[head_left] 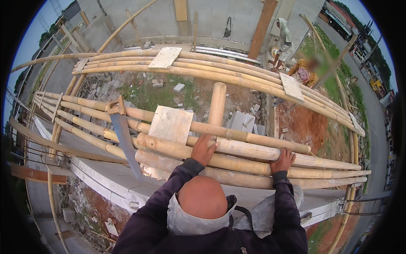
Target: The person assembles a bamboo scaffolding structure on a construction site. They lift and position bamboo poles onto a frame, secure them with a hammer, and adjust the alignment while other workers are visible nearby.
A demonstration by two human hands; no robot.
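Observation:
Both my hands are on a long bamboo pole [249,149] in the near bundle of poles. My left hand [204,151] is curled over it near the middle, thumb apart, beside a pale square board [171,125]. Farther right, my right hand [283,161] is wrapped over the same pole. Thicker bamboo poles [237,163] lie alongside, nearer to me. To the left of my hands a handsaw [124,139] hangs over the poles, wooden handle up and blade pointing down. My bare knee [203,197] shows between my forearms.
A second bamboo walkway [237,74] with pale boards runs across farther away. Below lie rubble and grey blocks [245,122]. A light block wall [105,182] stands beneath the near poles. At the back right are a hooded person [284,42] and another person in orange [306,74].

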